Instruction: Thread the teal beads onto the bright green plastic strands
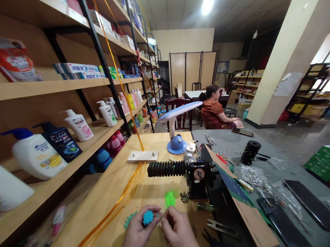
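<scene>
- While the left hand [137, 232] and right hand [177, 233] sit together, fingertips pinched, a teal bristly tuft [148, 217] is held between them, above the table [114, 194].
- Tuft: stubby oval, long axis tilted, upper end pointing up and right, toward the right fingers.
- Look: dense, fuzzy, matte.
- Nearby: loose teal beads [129, 219] left; neon-green bristles [170, 199] ahead.
</scene>
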Motion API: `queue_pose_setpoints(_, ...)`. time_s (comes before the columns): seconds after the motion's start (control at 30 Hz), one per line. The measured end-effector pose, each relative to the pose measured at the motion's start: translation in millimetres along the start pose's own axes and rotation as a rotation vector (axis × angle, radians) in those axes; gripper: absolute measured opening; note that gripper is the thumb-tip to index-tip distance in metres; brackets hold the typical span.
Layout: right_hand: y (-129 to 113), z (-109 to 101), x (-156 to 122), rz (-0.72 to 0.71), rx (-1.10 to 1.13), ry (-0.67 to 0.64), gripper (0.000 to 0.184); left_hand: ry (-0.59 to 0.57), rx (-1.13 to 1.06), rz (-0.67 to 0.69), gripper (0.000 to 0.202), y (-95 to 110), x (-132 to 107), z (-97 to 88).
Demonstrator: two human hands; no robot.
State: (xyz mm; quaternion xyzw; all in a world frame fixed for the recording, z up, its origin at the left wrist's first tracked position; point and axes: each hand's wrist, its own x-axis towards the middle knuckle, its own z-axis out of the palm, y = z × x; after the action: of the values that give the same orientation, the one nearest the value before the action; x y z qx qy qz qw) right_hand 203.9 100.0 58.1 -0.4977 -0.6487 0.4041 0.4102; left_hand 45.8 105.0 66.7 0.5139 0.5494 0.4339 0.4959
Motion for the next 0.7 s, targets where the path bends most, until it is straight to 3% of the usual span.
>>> queue_pose_setpoints(0.2,6.8,-1.3,0.5,0.013,-0.059,-0.031,0.021,-0.033,0.101,0.072,0.057,-4.2,2.4,-1.4)
queue_pose_setpoints(0.43,6.8,-1.9,1.3,0.044,-0.124,-0.021,0.016,-0.119,0.324,0.198,0.023,-10.8,1.2,-7.6)
queue_pose_setpoints(0.7,14.5,4.4,-0.7,0.008,-0.185,0.0,0.009,-0.062,0.378,0.242,0.043,-4.2,-5.8,1.0)
